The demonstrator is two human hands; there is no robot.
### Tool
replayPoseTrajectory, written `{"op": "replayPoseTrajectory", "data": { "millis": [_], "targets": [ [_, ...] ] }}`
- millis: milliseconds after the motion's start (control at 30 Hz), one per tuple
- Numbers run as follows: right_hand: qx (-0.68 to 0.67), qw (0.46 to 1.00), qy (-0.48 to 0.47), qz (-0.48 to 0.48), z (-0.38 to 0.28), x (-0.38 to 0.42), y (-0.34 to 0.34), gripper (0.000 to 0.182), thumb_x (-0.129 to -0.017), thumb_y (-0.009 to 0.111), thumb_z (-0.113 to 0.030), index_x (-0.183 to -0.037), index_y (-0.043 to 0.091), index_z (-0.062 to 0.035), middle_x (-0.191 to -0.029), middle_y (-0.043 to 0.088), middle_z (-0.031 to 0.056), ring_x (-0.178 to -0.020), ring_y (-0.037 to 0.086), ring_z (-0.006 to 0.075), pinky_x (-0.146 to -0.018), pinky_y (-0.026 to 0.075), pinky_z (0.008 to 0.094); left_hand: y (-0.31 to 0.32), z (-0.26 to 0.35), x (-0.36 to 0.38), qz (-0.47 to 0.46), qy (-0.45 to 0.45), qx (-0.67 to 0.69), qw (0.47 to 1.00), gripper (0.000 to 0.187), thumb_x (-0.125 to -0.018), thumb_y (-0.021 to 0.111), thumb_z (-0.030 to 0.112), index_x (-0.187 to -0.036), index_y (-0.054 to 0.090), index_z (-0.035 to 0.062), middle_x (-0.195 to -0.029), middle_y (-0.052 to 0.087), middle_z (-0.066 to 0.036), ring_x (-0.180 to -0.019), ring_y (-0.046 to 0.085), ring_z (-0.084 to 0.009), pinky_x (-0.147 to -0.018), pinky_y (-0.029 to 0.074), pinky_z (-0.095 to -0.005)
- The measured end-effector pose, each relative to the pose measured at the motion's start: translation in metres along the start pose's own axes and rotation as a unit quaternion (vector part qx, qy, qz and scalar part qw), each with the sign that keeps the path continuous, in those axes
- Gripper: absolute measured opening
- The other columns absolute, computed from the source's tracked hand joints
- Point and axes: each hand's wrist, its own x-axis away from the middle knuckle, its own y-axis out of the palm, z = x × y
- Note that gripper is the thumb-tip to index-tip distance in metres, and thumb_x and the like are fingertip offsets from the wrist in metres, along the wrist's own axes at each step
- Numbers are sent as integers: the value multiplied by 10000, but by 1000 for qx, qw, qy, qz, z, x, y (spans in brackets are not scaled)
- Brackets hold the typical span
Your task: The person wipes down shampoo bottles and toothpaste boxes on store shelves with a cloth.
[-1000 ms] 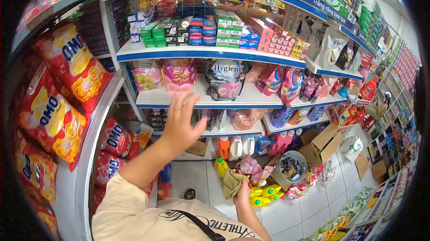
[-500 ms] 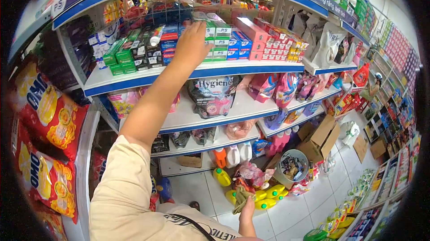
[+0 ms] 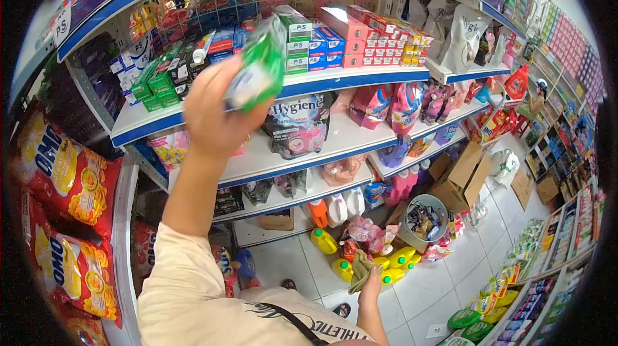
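My left hand [image 3: 215, 108] is closed around a few green and white toothpaste boxes [image 3: 265, 63], smeared by motion and held in front of the upper shelf. Behind them, a stack of green and white P/S toothpaste boxes [image 3: 297, 43] stands on that shelf, beside blue boxes [image 3: 327, 46]. Green toothpaste boxes [image 3: 158, 85] also lie in a pile at the shelf's left end. Lower down, my right hand [image 3: 371, 289] grips an olive-green cloth [image 3: 361, 271] over the floor, close to yellow bottles with green caps [image 3: 399, 259].
The upper shelf [image 3: 360, 77] has a blue front edge, with a black Hygiene pouch [image 3: 297, 128] on the shelf beneath. Red OMO bags [image 3: 71, 172] stand at the left. On the tiled floor are a bucket [image 3: 425, 220] and an opened carton [image 3: 460, 175]. A person [image 3: 537, 98] is farther back.
My left hand has pulled green toothpaste boxes off the upper shelf and drawn them left and down towards me. My right hand, with the cloth, has shifted slightly right in view.
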Motion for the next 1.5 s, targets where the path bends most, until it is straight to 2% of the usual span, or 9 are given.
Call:
{"op": "replayPoseTrajectory", "data": {
  "millis": [267,433,567,800,1100,1267,1367,1433,1500],
  "targets": [
    [108,985,-121,-59,-55,-5,-25,396,-912,395,-266,-1139,470,50,-1077,548,139,-974,518,224,-856,395,318,-65,170,100,-109,-332,250,903,517,-651,736,312,-1010,497,25,-924,515,-103,-838,561,-209,-734,467,-322],
    [161,861,-311,-369,-94,11,-39,511,-829,484,-132,-1283,323,37,-1305,375,156,-1222,346,238,-1019,238,325,-33,311,200,-245,-706,406,526,376,-690,712,42,-1002,502,38,-877,567,-23,-718,551,-98,-559,483,-238],
    [310,749,-484,-330,-112,43,-58,657,-720,560,-92,-1308,290,16,-1274,389,194,-1208,366,295,-982,302,355,-38,361,194,-299,-701,432,482,364,-723,697,77,-1030,507,24,-880,575,-43,-739,550,-93,-591,476,-233],
    [252,863,-213,-383,-110,20,-123,608,-754,572,-116,-1295,317,-7,-1225,446,172,-1137,442,258,-955,336,342,-24,380,142,-228,-663,498,510,363,-704,682,28,-1021,508,2,-917,584,-59,-760,563,-112,-651,477,-249],
    [224,881,-340,-240,-130,38,-149,660,-708,676,-190,-1268,372,-19,-1240,436,134,-1141,425,241,-962,320,343,3,429,138,-179,-667,627,360,384,-684,629,7,-1037,478,7,-944,558,-59,-828,558,-128,-727,462,-251],
    [155,928,-229,-250,-104,11,-167,605,-702,706,-183,-1218,435,-21,-1072,551,49,-978,506,134,-883,388,286,8,400,148,-423,-513,686,297,798,-722,680,80,-1343,182,29,-1239,376,-134,-1123,422,-219,-870,446,-328],
    [123,958,-187,-178,-106,22,-162,596,-706,706,-194,-1209,442,-14,-1067,553,52,-970,509,135,-875,394,283,-6,368,198,-565,-387,613,393,767,-723,695,126,-1329,238,13,-1285,347,-139,-1139,412,-215,-867,442,-331],
    [72,976,-155,-136,-97,18,-165,591,-726,698,-222,-1207,435,-2,-1045,562,56,-941,523,135,-846,415,278,-14,347,242,-712,-136,598,342,542,-735,692,194,-1184,459,-1,-1221,446,-142,-1081,468,-210,-862,432,-324],
    [95,987,-111,-61,-90,22,-168,602,-729,700,-233,-1209,427,6,-1037,565,57,-926,530,134,-831,425,274,-24,341,255,-718,-256,600,243,370,-738,687,217,-1007,555,-1,-1116,526,-134,-1012,512,-204,-847,427,-312]
  ]
}}
